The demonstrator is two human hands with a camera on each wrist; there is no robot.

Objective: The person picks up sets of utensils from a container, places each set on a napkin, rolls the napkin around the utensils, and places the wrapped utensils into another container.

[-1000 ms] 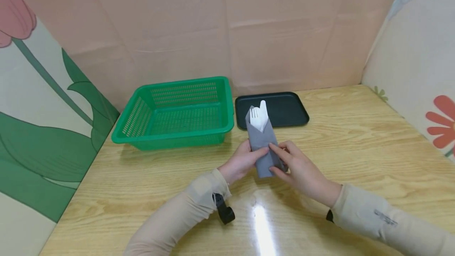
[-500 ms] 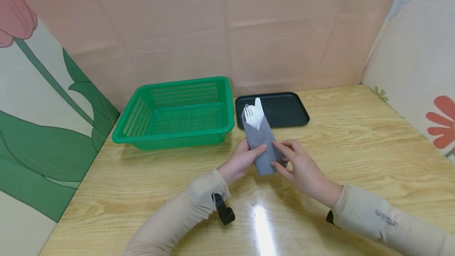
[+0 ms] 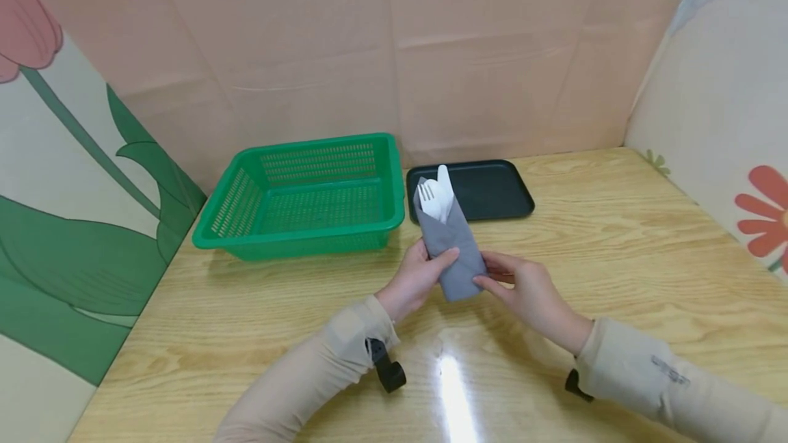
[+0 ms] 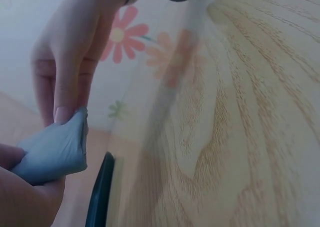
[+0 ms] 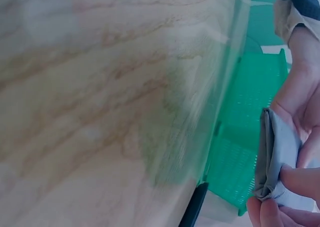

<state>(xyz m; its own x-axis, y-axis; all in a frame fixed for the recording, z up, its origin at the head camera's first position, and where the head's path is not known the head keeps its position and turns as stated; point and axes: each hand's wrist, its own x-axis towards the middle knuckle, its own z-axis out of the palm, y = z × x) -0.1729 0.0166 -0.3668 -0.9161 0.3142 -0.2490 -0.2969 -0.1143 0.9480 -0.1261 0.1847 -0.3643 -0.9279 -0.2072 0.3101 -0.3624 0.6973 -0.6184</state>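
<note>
A grey cloth napkin (image 3: 458, 262), folded into a narrow pouch, is held above the table, tilted with its top to the left. Out of its top stick a white fork (image 3: 427, 198), a white knife (image 3: 445, 180) and a rounded white piece between them, perhaps a spoon. My left hand (image 3: 414, 279) grips the pouch from its left side, thumb across the front. With thumb and fingers my right hand (image 3: 529, 292) pinches its lower right edge. In the right wrist view the folded layers of the napkin (image 5: 275, 152) show at its bottom end. The cutlery's lower parts are hidden inside.
At the back left of the wooden table (image 3: 591, 238) stands a green perforated basket (image 3: 295, 241). Beside it to the right lies a black tray (image 3: 498, 190), partly behind the pouch. A pink cloth backdrop (image 3: 505, 53) rises behind them.
The napkin pouch has shifted slightly left and leans more. My right hand's fingers have moved from the front of the pouch to pinch its lower right edge.
</note>
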